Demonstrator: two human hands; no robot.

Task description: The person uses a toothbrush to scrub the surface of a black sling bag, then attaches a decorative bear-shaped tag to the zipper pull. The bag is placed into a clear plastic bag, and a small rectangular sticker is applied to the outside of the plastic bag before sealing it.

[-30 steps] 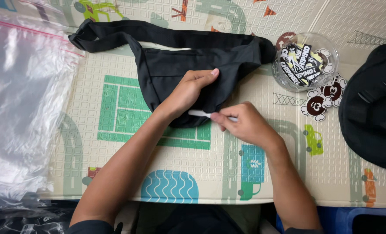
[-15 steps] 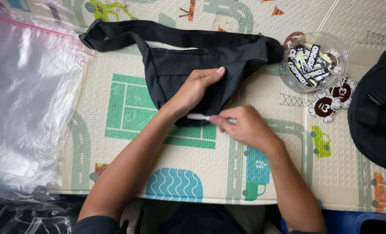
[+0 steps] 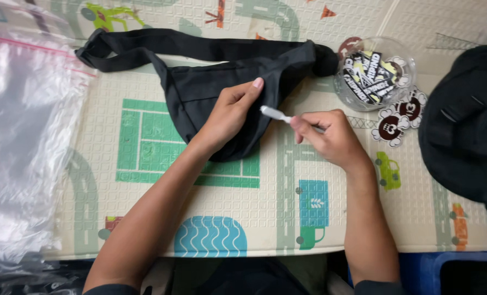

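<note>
One black waist bag [image 3: 210, 98] under flat left hand [image 3: 229, 114]; right hand [image 3: 331, 136] pinches one white stick [image 3: 275, 113].

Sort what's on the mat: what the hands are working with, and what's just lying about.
In use: black waist bag under the left hand; small white tool in the right hand.
Lying about: clear tub of stickers, loose stickers, plastic bags, black cap.

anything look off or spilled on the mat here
A few loose stickers lie on the play mat outside the clear tub, which holds more. Otherwise nothing stands out: the black waist bag lies flat under the left hand, and the right hand holds a thin white tool at its edge.
</note>
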